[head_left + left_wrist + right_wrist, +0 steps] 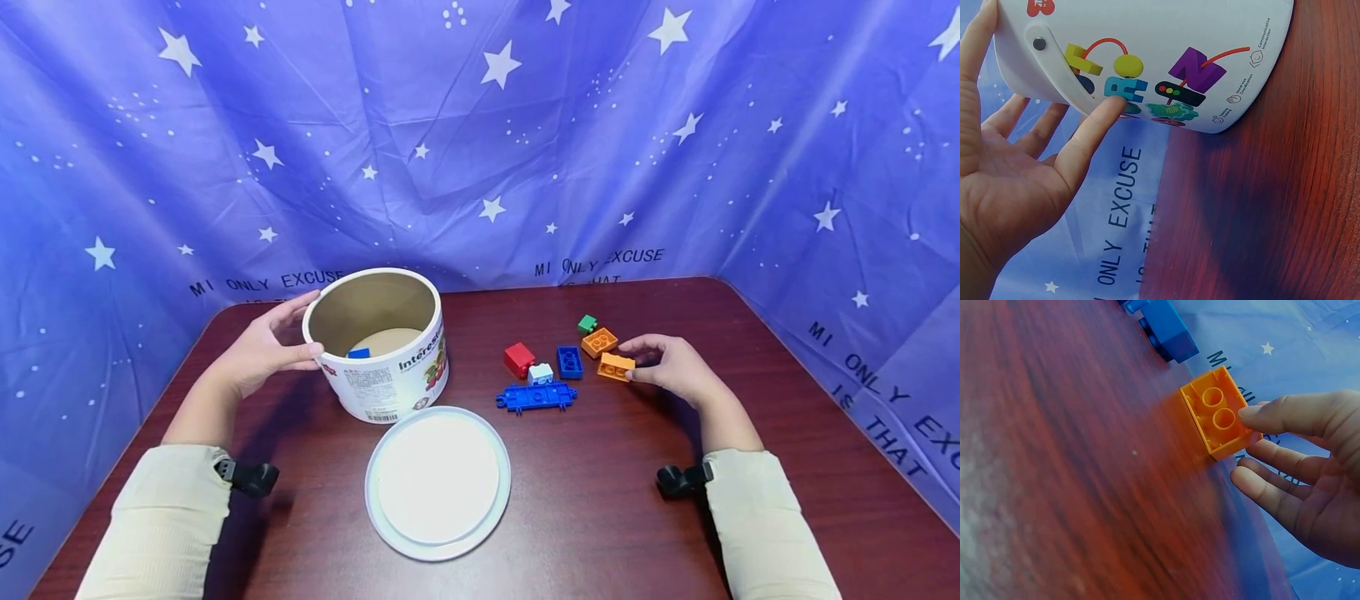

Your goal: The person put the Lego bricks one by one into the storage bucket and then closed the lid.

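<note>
Two-handed work: pinched one orange brick (613,363) with the right hand (671,367), long axis roughly left-to-right, well right of the white tub (386,387); rested the left hand (258,350), fingers spread, against it.

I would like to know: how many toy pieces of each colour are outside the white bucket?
Orange: 2 (pinched brick in the right hand, loose brick)
Blue: 2 (hollow brick, long piece)
Red brick: 1
Green brick: 1
White brick: 1
Total: 7
</note>
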